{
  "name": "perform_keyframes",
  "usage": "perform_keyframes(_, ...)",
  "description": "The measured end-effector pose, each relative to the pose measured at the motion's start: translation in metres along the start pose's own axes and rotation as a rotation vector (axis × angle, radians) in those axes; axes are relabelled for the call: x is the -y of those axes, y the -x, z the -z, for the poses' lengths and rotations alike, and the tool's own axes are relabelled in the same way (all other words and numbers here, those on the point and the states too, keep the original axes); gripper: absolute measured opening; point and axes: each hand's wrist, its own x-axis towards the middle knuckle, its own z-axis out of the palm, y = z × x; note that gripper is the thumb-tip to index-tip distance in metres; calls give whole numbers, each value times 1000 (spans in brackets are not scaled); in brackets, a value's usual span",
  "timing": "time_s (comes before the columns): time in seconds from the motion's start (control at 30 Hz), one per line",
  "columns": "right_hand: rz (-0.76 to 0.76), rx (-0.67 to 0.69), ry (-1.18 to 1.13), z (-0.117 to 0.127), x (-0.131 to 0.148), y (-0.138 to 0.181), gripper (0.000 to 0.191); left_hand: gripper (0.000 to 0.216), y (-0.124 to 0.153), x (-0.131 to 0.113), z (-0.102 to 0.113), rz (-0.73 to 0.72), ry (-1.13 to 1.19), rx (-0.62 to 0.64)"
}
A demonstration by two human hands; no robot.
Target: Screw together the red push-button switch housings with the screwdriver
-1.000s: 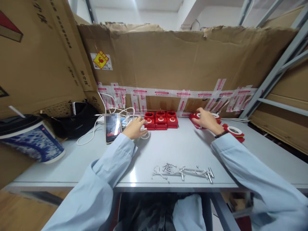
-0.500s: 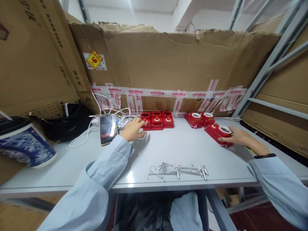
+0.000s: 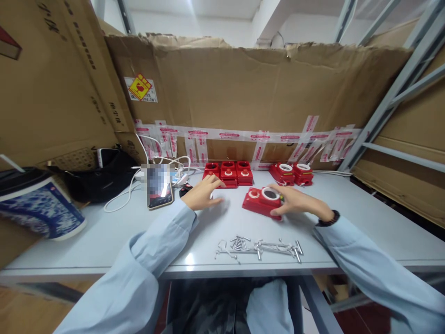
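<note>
My right hand (image 3: pixel 295 202) is closed round the right end of a red housing (image 3: pixel 259 204), which has a white-ringed round opening and a smaller round knob. The housing is above or on the middle of the grey table; I cannot tell if it touches. My left hand (image 3: pixel 205 192) is open, fingers apart, left of that housing and in front of a row of three red housings (image 3: pixel 228 174). Two more red housings (image 3: pixel 283 174) with white rings stand at the back right. Small metal pins and rods (image 3: pixel 260 246) lie near the front edge.
A phone (image 3: pixel 159 185) lies left of my left hand, with white cables (image 3: pixel 130 195) round it. A black bag (image 3: pixel 90 181) and a blue-and-white cup (image 3: pixel 45 208) stand at far left. A cardboard wall (image 3: pixel 222 88) closes the back; metal shelving (image 3: pixel 375 111) rises at right.
My right hand has carried the red housing leftward from the right side to the table's middle. My left hand has shifted slightly right, and a small black object behind it now shows.
</note>
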Motion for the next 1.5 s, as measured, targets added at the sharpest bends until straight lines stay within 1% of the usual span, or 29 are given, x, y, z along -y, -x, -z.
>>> perform_keyframes(0.1, 188, 9, -46, -14, 34, -27, 79, 61, 0, -14, -3, -56, 123, 34)
perform_keyframes(0.17, 286, 5, -71, -23, 52, -38, 82, 80, 0, -21, -7, -78, 203, 69)
perform_keyframes(0.23, 382, -29, -126, -29, 64, -43, 84, 96, 0, -24, -10, -70, 272, 107)
perform_keyframes(0.3, 409, -141, -201, -30, 69, -42, 74, 103, 0, -24, -13, -45, 332, 156)
perform_keyframes(0.33, 386, -232, -248, -29, 69, -41, 65, 103, 0, -23, -14, -37, 354, 180)
perform_keyframes(0.37, 337, -353, -298, -26, 67, -39, 52, 102, 0, -22, -15, -34, 371, 199)
perform_keyframes(0.43, 210, -628, -408, -20, 60, -35, 31, 97, 0, -20, -15, -32, 393, 216)
perform_keyframes(0.5, 92, -883, -551, -12, 51, -33, 26, 93, 0, -18, -14, -24, 400, 217)
perform_keyframes(0.53, 45, -979, -645, -10, 46, -33, 25, 91, 0, -18, -13, -17, 403, 219)
perform_keyframes(0.6, -21, -1073, -831, -6, 35, -33, 22, 89, 0, -16, -11, -6, 404, 232)
perform_keyframes(0.67, -66, -1092, -946, -5, 24, -33, 20, 87, 0, -14, -10, -8, 412, 242)
perform_keyframes(0.73, -95, -1052, -932, -4, 15, -30, 15, 85, 0, -12, -10, -11, 426, 243)
perform_keyframes(0.8, -90, -946, -764, -2, 8, -25, 15, 84, 0, -10, -11, -8, 442, 236)
perform_keyframes(0.87, -80, -754, -499, 2, 4, -19, 20, 83, 0, -9, -11, -1, 455, 233)
perform_keyframes(0.93, -95, -526, -266, 6, 1, -13, 30, 83, 0, -8, -12, 0, 462, 232)
perform_keyframes(1.03, -86, -251, -60, 10, -5, -9, 41, 83, 0, -9, -12, -6, 469, 230)
perform_keyframes(1.13, -19, 28, -60, 9, -13, -9, 43, 82, 0, -9, -12, -7, 465, 237)
perform_keyframes(1.2, -4, 243, -150, 7, -18, -9, 45, 80, 1, -9, -11, -9, 461, 238)
perform_keyframes(1.23, -1, 319, -201, 6, -20, -8, 47, 79, 1, -9, -10, -14, 466, 236)
perform_keyframes(1.27, 0, 362, -254, 5, -21, -8, 47, 77, 1, -9, -9, -20, 476, 236)
perform_keyframes(1.3, 2, 377, -306, 4, -22, -7, 47, 76, 2, -9, -8, -24, 489, 238)
perform_keyframes(1.4, 7, 320, -422, 4, -23, -4, 44, 74, 3, -8, -4, -21, 538, 242)
perform_keyframes(1.5, -2, 308, -489, 7, -24, -2, 40, 72, 4, -5, -2, -22, 579, 232)
